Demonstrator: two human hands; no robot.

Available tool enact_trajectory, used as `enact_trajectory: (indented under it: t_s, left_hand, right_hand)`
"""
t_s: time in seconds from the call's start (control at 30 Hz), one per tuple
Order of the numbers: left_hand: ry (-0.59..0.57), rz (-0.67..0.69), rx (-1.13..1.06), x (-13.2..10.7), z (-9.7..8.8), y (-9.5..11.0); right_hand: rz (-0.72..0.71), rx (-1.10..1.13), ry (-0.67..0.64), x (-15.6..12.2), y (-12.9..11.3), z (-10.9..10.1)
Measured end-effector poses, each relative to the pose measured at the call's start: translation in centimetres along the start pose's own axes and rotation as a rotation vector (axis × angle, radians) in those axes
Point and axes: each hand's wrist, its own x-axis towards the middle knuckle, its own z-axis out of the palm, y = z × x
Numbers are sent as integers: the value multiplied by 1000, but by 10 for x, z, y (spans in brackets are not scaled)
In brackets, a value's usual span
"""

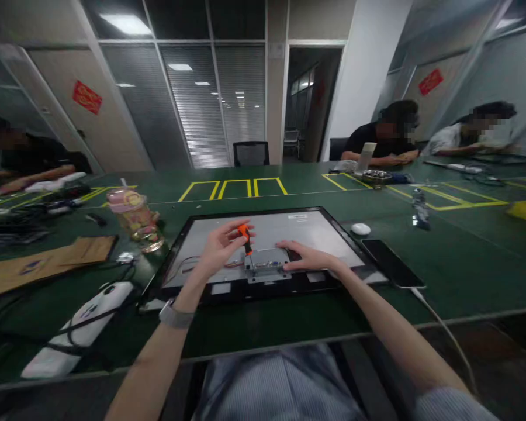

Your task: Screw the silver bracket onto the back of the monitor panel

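Note:
A flat display panel [328,237] with a black frame and grey back lies face down on the table before me. My left hand [221,245] is closed around an orange and black screwdriver [246,238]. The screwdriver stands nearly upright, its tip down at the left end of a metal bracket with ports [267,270] near the panel's front edge. My right hand [304,256] lies over the bracket's right end, fingers stretched out and apart, the thumb touching it. Thin wires [232,265] run along the panel to the left of the bracket.
On the right, a black phone [392,263] with a white cable and a white mouse-like object [360,228] lie beside the panel. To the left stand a pink-lidded cup [134,213], cardboard [48,263] and a white power strip [81,327] with black cords. Other people sit farther off.

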Motion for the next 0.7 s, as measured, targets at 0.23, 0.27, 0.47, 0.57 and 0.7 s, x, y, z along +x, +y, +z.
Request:
enact_trajectory:
  t_s: [0.23, 0.27, 0.47, 0.57, 0.7]
  left_hand:
    - [54, 96, 209, -2, 1, 3]
    - [2, 87, 163, -2, 1, 5]
    - [36, 105, 204, -1, 3, 2]
    - [167, 240, 470, -2, 6, -2]
    - [169, 348, 588, -5, 9, 1]
  right_hand:
    - [19, 8, -4, 2, -3, -1]
    - [20, 9, -5, 2, -3, -1]
    - [37, 14, -11, 1, -4, -2]
    - [30, 15, -6, 1, -4, -2]
    - [8, 24, 4, 2, -1, -1]
